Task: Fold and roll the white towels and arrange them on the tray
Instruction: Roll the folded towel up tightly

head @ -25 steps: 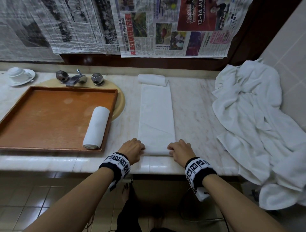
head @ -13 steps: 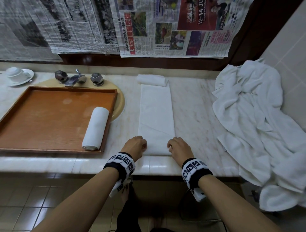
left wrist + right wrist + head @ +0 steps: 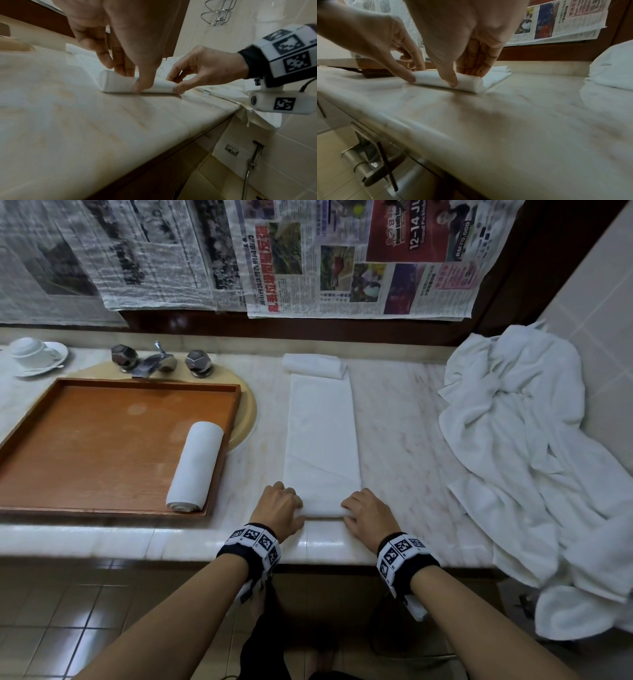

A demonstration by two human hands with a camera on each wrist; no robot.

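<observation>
Inside the tray (image 3: 102, 385) lies one rolled towel (image 3: 195, 465); both hands' grips pinch the folded towel (image 3: 322, 440).

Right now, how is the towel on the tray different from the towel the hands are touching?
The towel on the tray is rolled all the way up; the towel under the hands is rolled only at its near end, the rest lying flat. The tray towel lies untouched, while the left hand and right hand grip the other on the counter. Both are white.
</observation>
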